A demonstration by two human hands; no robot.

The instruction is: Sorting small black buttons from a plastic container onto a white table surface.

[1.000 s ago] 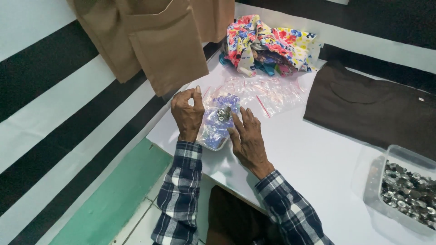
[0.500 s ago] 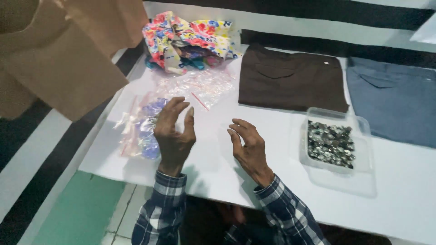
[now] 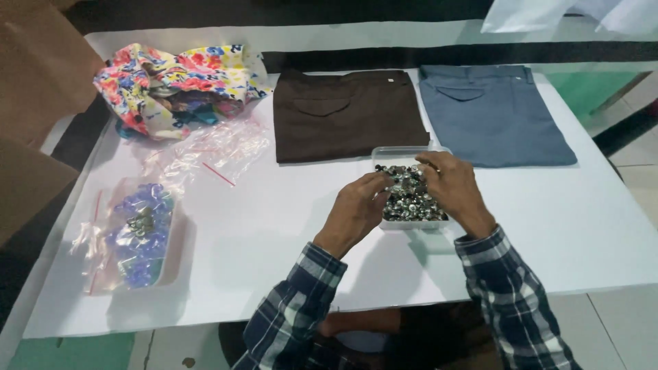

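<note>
A clear plastic box [image 3: 403, 152] full of small silvery metal buttons [image 3: 404, 196] stands mid-table. My left hand [image 3: 358, 209] rests at its left side, fingertips curled onto the buttons. Over the box's right side my right hand [image 3: 452, 186] reaches in, fingers bent among the buttons. Whether either hand has pinched a button cannot be made out. Both sleeves are dark plaid.
Folded brown trousers [image 3: 346, 113] and grey-blue trousers [image 3: 490, 116] lie behind the box on the white table [image 3: 260, 233]. At left sit a clear tub of blue pieces [image 3: 140, 229], loose plastic bags [image 3: 212, 151] and a floral cloth bundle [image 3: 175, 85]. Brown fabric [image 3: 34, 82] hangs at far left.
Both hands left the tub of blue pieces at the left and moved right to the box of metal buttons; the view swung right with them.
</note>
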